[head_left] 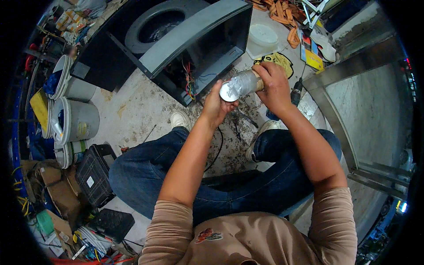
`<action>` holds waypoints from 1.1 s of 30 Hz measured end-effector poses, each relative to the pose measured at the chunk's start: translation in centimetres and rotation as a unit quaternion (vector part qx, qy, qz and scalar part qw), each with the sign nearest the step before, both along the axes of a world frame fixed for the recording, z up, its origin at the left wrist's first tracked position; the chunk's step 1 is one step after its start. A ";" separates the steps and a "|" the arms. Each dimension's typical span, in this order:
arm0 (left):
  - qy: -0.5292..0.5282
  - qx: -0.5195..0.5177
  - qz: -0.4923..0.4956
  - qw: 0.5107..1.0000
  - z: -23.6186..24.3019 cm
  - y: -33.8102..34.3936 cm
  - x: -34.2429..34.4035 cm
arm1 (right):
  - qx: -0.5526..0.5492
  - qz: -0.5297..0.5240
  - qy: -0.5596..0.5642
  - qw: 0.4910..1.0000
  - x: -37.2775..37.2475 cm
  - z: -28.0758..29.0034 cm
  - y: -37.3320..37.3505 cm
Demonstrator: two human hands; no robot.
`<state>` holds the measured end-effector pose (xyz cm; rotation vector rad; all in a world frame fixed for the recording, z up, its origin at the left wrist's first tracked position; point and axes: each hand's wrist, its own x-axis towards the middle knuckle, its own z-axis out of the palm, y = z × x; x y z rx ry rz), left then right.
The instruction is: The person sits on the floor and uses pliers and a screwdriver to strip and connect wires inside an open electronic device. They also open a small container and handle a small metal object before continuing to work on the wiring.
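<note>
We hold a shiny silver cylinder (240,85), wrapped in what looks like foil or clear film, just above the middle of the frame, lying nearly level with its round end facing left. Our right hand (273,86) is closed around its right part, fingers curled over the top. Our left hand (216,106) is pressed against the round end from below and the left, thumb up beside it; whether it truly grips we cannot tell. Both forearms rise from the lower edge, over our knees in blue jeans (145,170). Beyond the cylinder, at upper centre, lies a dark open housing (185,39) with a round opening and coloured wires showing inside. A white lidded tub (263,37) sits to its right. At the left edge stand white buckets (79,119), with a black crate (95,174) below them.
</note>
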<state>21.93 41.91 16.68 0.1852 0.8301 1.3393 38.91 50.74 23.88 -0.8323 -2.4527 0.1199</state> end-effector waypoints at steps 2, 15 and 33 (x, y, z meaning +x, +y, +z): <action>0.001 0.008 -0.003 1.000 -0.2 0.0 0.0 | -0.003 0.000 -0.010 1.000 0.1 0.0 0.1; -0.007 0.012 0.008 1.000 0.2 0.2 0.0 | -0.003 -0.009 0.027 1.000 0.3 -1.3 0.5; 0.043 -0.190 0.004 0.981 -14.0 2.5 1.4 | -0.351 -0.104 0.245 0.898 2.2 6.4 1.8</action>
